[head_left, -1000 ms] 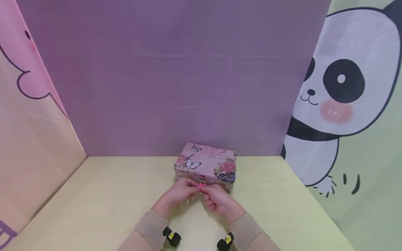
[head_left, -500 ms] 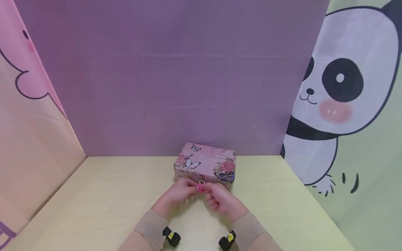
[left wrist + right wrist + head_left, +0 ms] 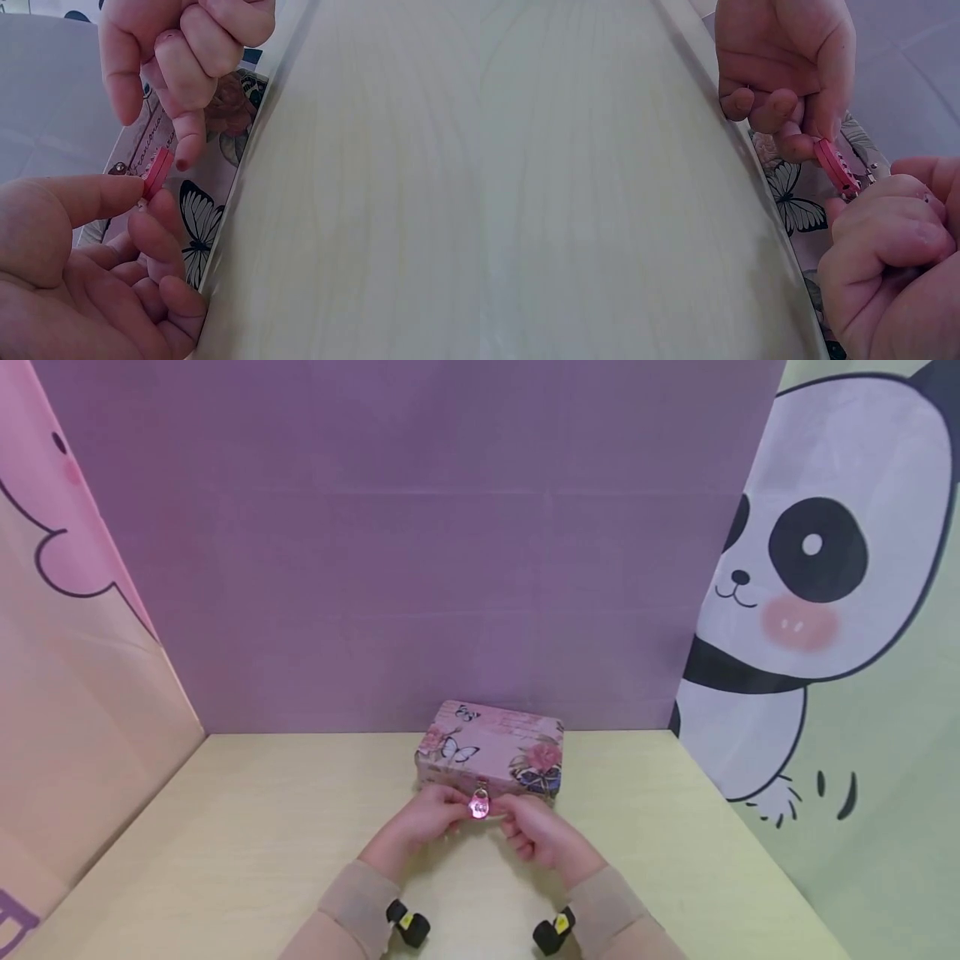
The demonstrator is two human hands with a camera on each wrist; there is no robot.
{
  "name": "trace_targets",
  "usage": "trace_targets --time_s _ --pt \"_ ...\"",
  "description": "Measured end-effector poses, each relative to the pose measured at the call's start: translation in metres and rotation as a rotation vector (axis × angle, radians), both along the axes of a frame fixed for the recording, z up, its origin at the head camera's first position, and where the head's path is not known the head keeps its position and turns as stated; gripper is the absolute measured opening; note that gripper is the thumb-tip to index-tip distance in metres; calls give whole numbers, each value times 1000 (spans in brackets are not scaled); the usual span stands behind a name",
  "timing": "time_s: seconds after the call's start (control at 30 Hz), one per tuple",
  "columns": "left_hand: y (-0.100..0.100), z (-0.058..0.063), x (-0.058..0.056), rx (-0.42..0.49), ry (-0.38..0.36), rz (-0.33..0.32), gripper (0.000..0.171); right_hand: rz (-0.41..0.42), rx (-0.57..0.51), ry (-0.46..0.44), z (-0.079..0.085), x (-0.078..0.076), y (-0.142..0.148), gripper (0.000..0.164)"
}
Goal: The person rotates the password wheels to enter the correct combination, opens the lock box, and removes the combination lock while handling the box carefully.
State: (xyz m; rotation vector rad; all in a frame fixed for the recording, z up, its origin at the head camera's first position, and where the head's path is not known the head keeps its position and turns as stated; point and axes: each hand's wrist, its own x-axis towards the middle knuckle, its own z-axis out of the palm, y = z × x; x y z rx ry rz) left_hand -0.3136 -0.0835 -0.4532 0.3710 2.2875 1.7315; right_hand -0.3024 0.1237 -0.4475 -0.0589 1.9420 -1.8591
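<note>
A pink padlock (image 3: 479,806) with a metal shackle hangs at the front latch of a pink box (image 3: 491,739) printed with butterflies and roses. My left hand (image 3: 429,815) pinches the lock's edge between thumb and index finger, as the left wrist view shows. On the other side is my right hand (image 3: 538,831); its thumb and index finger stand apart, with the index fingertip close beside the padlock (image 3: 157,172). The right hand's other fingers are bent and hold nothing visible. Whether that index fingertip touches the lock, I cannot tell.
The box stands at the back of a pale wooden table (image 3: 300,827), near a purple backdrop (image 3: 420,568). Side panels carry a panda picture (image 3: 825,552) on the right and a pink cartoon figure on the left. Black wrist cameras hang below both forearms.
My right hand has drawn away to the right from the padlock, so more of its pink face shows. The left hand keeps its pinch, and the box stays put.
</note>
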Motion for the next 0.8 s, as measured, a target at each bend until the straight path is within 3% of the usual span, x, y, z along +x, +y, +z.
trace_targets --time_s 0.37,0.8 --pt "-2 -1 -3 -14 26 -8 15 14 26 38 -2 -1 -5 22" --pt "0 -3 -3 -26 28 1 13 20 -16 71 -8 -1 -14 20"
